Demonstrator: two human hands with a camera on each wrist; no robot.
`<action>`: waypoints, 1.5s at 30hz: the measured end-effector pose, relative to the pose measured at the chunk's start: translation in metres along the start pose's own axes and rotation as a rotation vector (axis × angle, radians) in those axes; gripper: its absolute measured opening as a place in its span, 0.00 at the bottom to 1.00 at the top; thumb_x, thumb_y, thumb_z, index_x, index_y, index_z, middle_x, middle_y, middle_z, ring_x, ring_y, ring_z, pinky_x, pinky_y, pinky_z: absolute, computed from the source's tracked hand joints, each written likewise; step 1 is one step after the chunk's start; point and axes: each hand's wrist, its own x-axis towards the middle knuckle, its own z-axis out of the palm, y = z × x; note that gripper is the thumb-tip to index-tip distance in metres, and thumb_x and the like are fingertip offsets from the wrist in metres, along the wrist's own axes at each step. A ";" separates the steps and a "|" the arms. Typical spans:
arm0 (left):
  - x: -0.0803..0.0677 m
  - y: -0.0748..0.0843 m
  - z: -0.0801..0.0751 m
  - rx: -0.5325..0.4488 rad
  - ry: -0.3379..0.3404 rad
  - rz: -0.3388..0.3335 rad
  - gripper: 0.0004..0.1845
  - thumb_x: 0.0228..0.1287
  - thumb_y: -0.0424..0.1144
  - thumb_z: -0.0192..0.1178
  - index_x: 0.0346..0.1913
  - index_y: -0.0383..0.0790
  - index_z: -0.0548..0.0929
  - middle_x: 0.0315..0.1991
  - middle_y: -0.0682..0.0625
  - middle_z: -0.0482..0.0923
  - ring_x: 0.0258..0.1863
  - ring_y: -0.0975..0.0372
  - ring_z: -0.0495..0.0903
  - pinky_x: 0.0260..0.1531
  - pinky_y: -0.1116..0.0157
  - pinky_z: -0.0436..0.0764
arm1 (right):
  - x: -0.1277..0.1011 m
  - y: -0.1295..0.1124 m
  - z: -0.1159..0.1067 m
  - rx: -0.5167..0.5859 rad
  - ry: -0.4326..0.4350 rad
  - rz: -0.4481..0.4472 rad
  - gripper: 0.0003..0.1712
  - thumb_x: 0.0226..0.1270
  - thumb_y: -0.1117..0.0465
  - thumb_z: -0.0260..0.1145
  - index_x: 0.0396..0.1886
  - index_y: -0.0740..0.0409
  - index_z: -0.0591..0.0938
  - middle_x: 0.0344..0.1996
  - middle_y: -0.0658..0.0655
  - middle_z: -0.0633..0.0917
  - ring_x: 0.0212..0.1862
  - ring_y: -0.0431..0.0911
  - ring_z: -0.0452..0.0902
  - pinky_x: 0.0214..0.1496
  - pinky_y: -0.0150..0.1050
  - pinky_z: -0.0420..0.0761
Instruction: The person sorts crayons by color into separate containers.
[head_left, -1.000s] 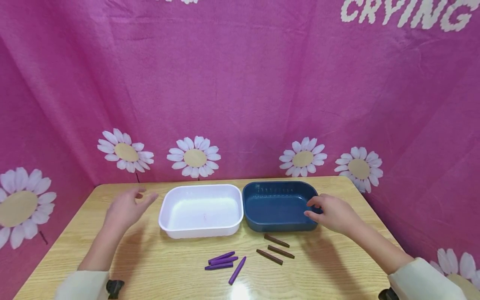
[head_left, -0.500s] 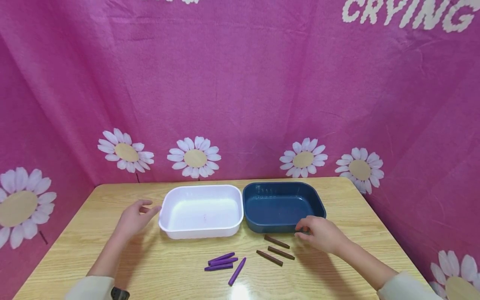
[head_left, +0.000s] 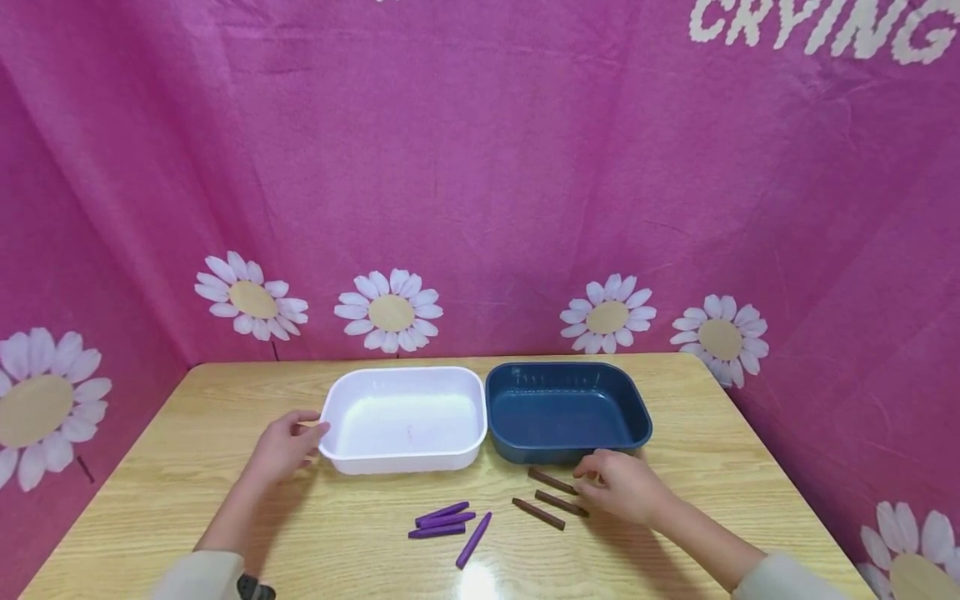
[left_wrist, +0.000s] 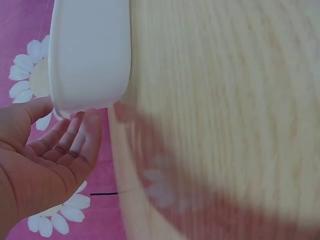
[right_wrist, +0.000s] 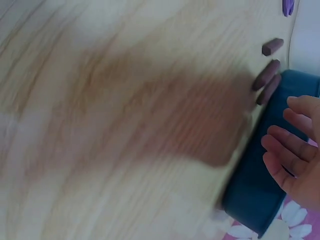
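My left hand (head_left: pixel 282 450) is at the left end of a white plastic tray (head_left: pixel 405 462). In the left wrist view, its thumb (left_wrist: pixel 39 107) lies by the tray rim and its fingertips meet the end wall. My right hand (head_left: pixel 624 486), fingers loosely bent and holding nothing, hovers in front of a dark blue tray (head_left: pixel 570 454). Its fingertips overlap the right ends of the brown crayons in the head view. Three brown crayons (head_left: pixel 538 513) lie slanted before the blue tray. Several purple crayons (head_left: pixel 448 521) lie left of them, one (head_left: pixel 474 540) apart from the cluster.
The two trays stand side by side at the back of a light wooden table (head_left: pixel 360 558). Behind and around it hangs a pink cloth (head_left: pixel 480 183) with white daisies. The right wrist view shows the brown crayons (right_wrist: pixel 266 75) close to the blue tray's side.
My right hand has moved from over the blue tray's right end toward the front and left, to the brown crayons. My left hand has come down and right to the white tray's end.
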 end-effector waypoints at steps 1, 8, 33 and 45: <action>0.000 -0.001 0.001 -0.009 0.001 -0.004 0.27 0.66 0.41 0.55 0.59 0.22 0.66 0.37 0.35 0.78 0.28 0.60 0.80 0.29 0.61 0.82 | 0.000 -0.001 0.002 0.002 0.006 -0.002 0.05 0.58 0.59 0.66 0.33 0.54 0.84 0.26 0.44 0.81 0.29 0.35 0.73 0.30 0.30 0.74; 0.002 -0.004 0.007 -0.066 0.019 -0.028 0.27 0.66 0.38 0.55 0.62 0.24 0.64 0.40 0.32 0.78 0.27 0.61 0.81 0.30 0.62 0.83 | 0.002 -0.008 0.018 -0.043 0.080 0.009 0.04 0.57 0.58 0.66 0.32 0.52 0.84 0.25 0.44 0.80 0.28 0.34 0.71 0.30 0.31 0.73; 0.001 -0.005 0.017 -0.112 0.088 -0.052 0.25 0.66 0.35 0.54 0.62 0.26 0.65 0.39 0.33 0.78 0.23 0.65 0.76 0.28 0.65 0.82 | 0.010 -0.024 0.049 -0.224 0.250 -0.003 0.05 0.53 0.62 0.70 0.30 0.55 0.84 0.23 0.47 0.77 0.29 0.42 0.75 0.33 0.37 0.77; -0.001 -0.006 0.017 -0.102 0.094 -0.071 0.25 0.67 0.37 0.53 0.63 0.29 0.65 0.42 0.33 0.78 0.26 0.64 0.76 0.30 0.65 0.81 | 0.008 -0.023 0.046 -0.258 0.281 -0.046 0.04 0.50 0.64 0.71 0.27 0.56 0.84 0.21 0.47 0.74 0.26 0.41 0.73 0.29 0.35 0.74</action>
